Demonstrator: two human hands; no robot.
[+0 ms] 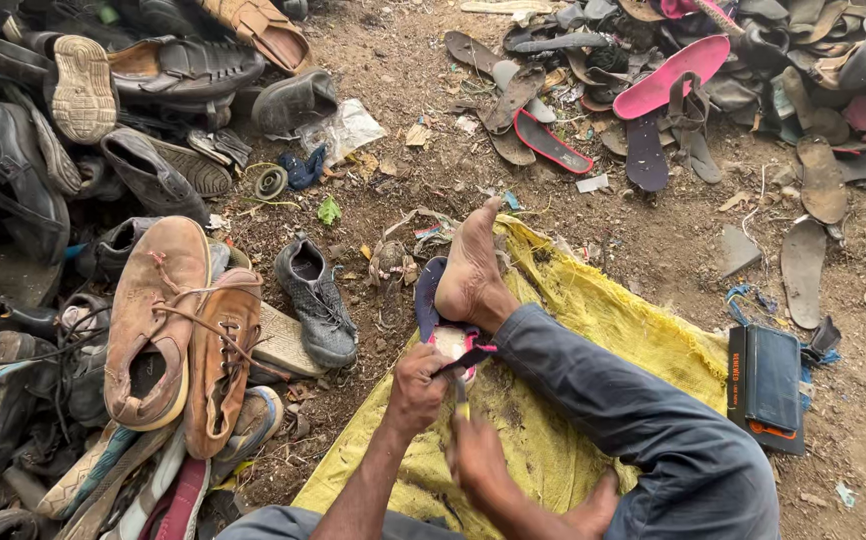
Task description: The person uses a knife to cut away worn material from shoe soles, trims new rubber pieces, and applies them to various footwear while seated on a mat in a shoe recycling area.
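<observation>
I sit on a yellow sack (593, 320) spread on the dirt. My bare foot (471, 268) presses down on a worn sandal (426, 300) with a blue rim and a pink-white sole. My left hand (416, 388) grips the sandal's dark strap (473, 357) at its near end. Just below it, my right hand (477, 455) is closed around a small blade (461, 398) whose tip points up at the strap. My dark trouser leg (633, 410) runs from the foot toward me.
A heap of old shoes (153, 320) and boots fills the left side. Loose soles and flip-flops, one pink (671, 75), lie across the top right. A grey sneaker (318, 300) sits left of the sack. A black flat box (765, 385) lies to the right.
</observation>
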